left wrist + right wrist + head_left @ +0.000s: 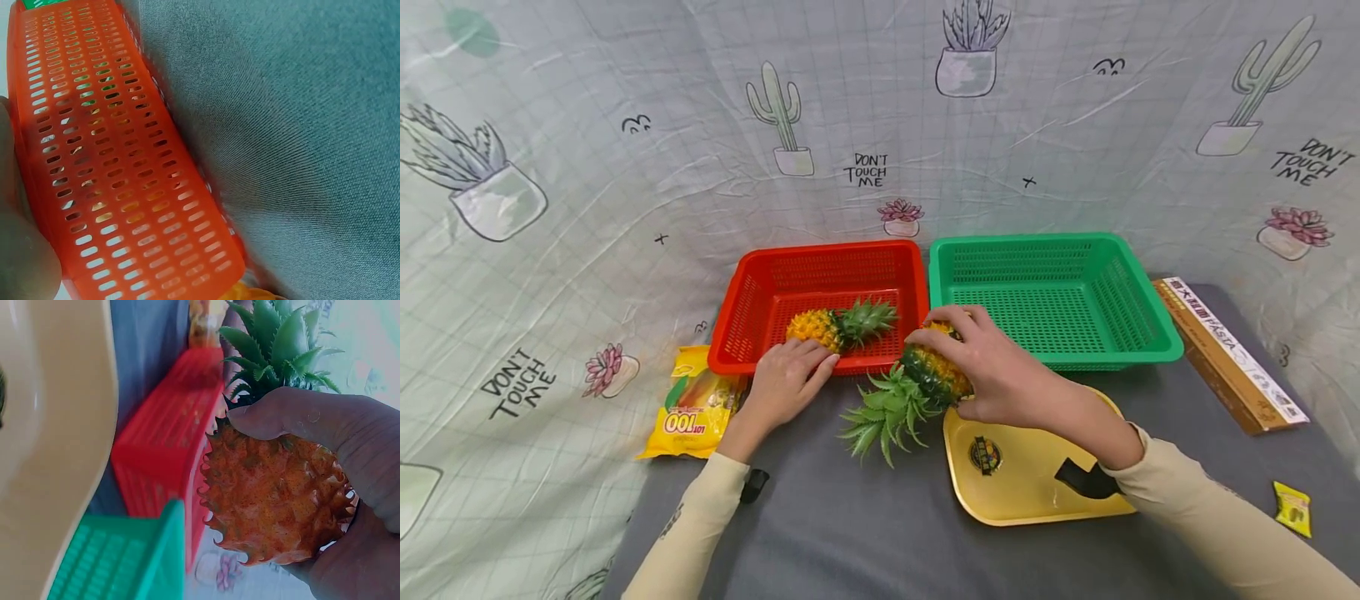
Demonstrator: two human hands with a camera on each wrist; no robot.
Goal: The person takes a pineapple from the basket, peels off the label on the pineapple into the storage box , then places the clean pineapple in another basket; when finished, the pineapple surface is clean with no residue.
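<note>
Pineapple point(928, 375), one of two in view, is held in the right hand point(992, 362), whose fingers curl round its orange-yellow body while the thumb lies across it near the crown, as the right wrist view shows. Its green leaves point leftward and toward the person, in front of the gap between a red basket point(838, 265) and a green basket point(1022, 308). Inside the red basket lies a second pineapple point(841, 329) on its side, crown to the right. The left hand point(784, 382) reaches over that basket's front rim, with its fingers at the fruit's near side; whether they grip it, I cannot tell. Under the right forearm, a yellow tray point(1022, 479) with a round emblem rests on the grey worktop point(835, 533). A yellow bag point(688, 408) sits at the red basket's left, and a long pasta box point(1228, 358) lies right of the green basket. Nearer the person on that side is a small yellow packet point(1292, 508). Behind everything hangs a pale cloth point(700, 192) printed with potted plants.
</note>
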